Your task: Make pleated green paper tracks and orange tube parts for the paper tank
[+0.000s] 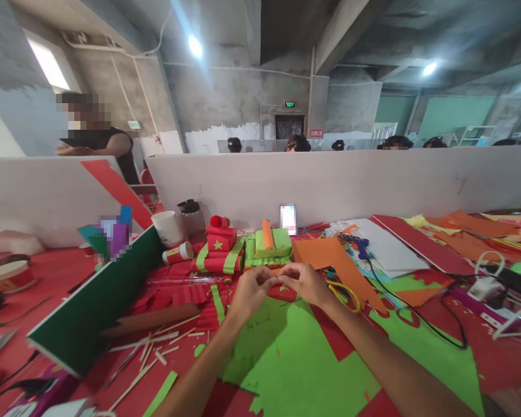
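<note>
Beside the lidded bottle (191, 219): white tub (168, 228), contents hidden; left hand (255, 288) and right hand (307, 284) pinch something indistinct (277, 279).

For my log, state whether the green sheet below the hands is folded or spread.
Spread: the green sheet lies flat, broad face showing.

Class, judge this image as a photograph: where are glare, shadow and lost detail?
Head view: the upper-left ceiling light glares with a bluish streak; head view: shadow darkens part of the lime-green sheet below the left hand; head view: the phone is pixelated, its screen unreadable.
</note>
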The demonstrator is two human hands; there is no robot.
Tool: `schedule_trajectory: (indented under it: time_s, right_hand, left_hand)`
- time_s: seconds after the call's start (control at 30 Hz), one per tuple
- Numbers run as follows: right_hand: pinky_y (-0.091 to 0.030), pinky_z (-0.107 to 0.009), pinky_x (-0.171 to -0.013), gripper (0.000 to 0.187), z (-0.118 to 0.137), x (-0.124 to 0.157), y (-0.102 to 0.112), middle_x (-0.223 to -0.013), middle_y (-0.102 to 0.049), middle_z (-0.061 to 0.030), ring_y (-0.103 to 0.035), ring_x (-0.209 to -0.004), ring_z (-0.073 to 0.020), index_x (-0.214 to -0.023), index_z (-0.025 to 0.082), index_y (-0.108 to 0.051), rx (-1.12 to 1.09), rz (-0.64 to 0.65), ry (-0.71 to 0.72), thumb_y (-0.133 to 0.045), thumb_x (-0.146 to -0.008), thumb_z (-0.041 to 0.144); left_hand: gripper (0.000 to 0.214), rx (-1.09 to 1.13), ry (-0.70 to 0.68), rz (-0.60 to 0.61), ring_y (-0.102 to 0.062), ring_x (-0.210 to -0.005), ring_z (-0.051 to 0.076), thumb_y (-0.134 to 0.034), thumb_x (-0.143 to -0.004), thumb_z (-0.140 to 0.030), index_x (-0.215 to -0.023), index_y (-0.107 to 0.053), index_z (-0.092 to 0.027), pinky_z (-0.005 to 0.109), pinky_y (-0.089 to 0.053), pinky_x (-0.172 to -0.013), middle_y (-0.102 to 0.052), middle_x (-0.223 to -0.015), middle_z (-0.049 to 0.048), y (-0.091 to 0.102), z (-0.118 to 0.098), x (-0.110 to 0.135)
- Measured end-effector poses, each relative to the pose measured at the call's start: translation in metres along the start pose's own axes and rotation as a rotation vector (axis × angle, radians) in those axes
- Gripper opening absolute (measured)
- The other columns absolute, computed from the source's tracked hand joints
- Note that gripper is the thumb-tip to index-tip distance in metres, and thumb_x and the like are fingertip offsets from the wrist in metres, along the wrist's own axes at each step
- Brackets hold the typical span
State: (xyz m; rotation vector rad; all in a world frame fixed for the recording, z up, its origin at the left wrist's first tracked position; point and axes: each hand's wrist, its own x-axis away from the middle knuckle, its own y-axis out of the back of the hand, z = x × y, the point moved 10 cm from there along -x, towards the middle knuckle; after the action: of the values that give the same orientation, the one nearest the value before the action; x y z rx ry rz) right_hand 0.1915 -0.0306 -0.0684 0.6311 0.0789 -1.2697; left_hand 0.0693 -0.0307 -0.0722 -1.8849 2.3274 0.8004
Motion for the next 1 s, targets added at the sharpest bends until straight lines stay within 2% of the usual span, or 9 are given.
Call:
schedule_trajectory:
  time_s: [0.17, 0.33, 0.47, 0.67, 0.77, 0.87, 1.0]
  right_hand:
    - [-0.044, -0.025, -0.060, 0.008, 0.002, 0.000, -0.002, -0.072, -0.066, -0.0017, -0.059, -0.065, -0.0156, -0.078, 0.018, -0.064, 0.064, -0.007, 0.004, -0.062, -0.081, 0.026]
    - [-0.041, -0.024, -0.057, 0.006, 0.000, -0.001, -0.002, -0.064, -0.060, 0.0013, -0.054, -0.060, -0.0139, -0.072, 0.019, -0.059, 0.094, -0.046, 0.007, -0.060, -0.078, 0.019]
    - [-0.046, -0.026, -0.064, 0.008, -0.006, -0.002, -0.002, -0.075, -0.065, -0.0018, -0.060, -0.069, -0.0161, -0.079, 0.018, -0.061, -0.072, -0.041, -0.016, -0.061, -0.080, 0.026]
    - [-0.050, -0.027, -0.066, 0.023, -0.010, -0.002, 0.003, -0.081, -0.068, -0.0047, -0.063, -0.071, -0.0168, -0.089, 0.017, -0.065, -0.215, -0.062, -0.049, -0.065, -0.080, 0.039]
    - [-0.051, -0.028, -0.069, 0.027, -0.007, -0.002, 0.001, -0.082, -0.068, -0.0045, -0.064, -0.074, -0.0176, -0.091, 0.018, -0.065, -0.230, -0.045, -0.046, -0.069, -0.076, 0.041]
    - [-0.052, -0.029, -0.072, 0.031, -0.003, -0.001, 0.001, -0.083, -0.069, -0.0035, -0.065, -0.078, -0.0183, -0.092, 0.019, -0.065, -0.211, -0.041, -0.032, -0.073, -0.072, 0.041]
    - [-0.053, -0.029, -0.073, 0.027, -0.005, -0.001, 0.001, -0.086, -0.069, -0.0042, -0.066, -0.079, -0.0188, -0.091, 0.019, -0.066, -0.188, -0.055, -0.026, -0.070, -0.075, 0.041]
  left_hand:
    - [0.022, -0.064, -0.022, -0.012, -0.049, -0.057, 0.013, -0.064, -0.076, -0.036, -0.072, -0.062, -0.015, 0.021, -0.036, -0.053, -0.058, -0.063, -0.0001, -0.001, -0.002, 0.000]
    - [0.011, -0.105, -0.098, 0.006, -0.052, -0.060, 0.013, -0.060, -0.079, -0.027, -0.077, -0.062, -0.017, 0.021, -0.037, -0.057, -0.060, -0.065, 0.0001, -0.006, -0.014, 0.003]
    - [0.009, -0.194, -0.178, -0.016, -0.055, -0.065, 0.015, -0.056, -0.082, -0.020, -0.084, -0.064, -0.019, 0.022, -0.040, -0.062, -0.064, -0.075, 0.0019, -0.003, -0.024, 0.006]
    - [0.015, -0.342, -0.211, -0.018, -0.061, -0.078, 0.019, -0.058, -0.082, -0.023, -0.095, -0.066, -0.024, 0.025, -0.042, -0.069, -0.068, -0.092, 0.0046, -0.001, -0.027, 0.006]
    - [0.012, -0.353, -0.223, -0.033, -0.060, -0.077, 0.019, -0.058, -0.082, -0.024, -0.090, -0.066, -0.023, 0.025, -0.042, -0.069, -0.067, -0.090, 0.0052, 0.001, -0.028, 0.006]
    - [0.008, -0.320, -0.178, -0.028, -0.060, -0.070, 0.018, -0.058, -0.082, -0.026, -0.085, -0.064, -0.021, 0.024, -0.042, -0.065, -0.067, -0.083, 0.0041, 0.001, -0.023, 0.005]
    - [0.007, -0.260, -0.151, 0.000, -0.060, -0.067, 0.016, -0.058, -0.082, -0.027, -0.083, -0.061, -0.021, 0.022, -0.042, -0.062, -0.067, -0.077, 0.0015, -0.002, -0.021, 0.005]
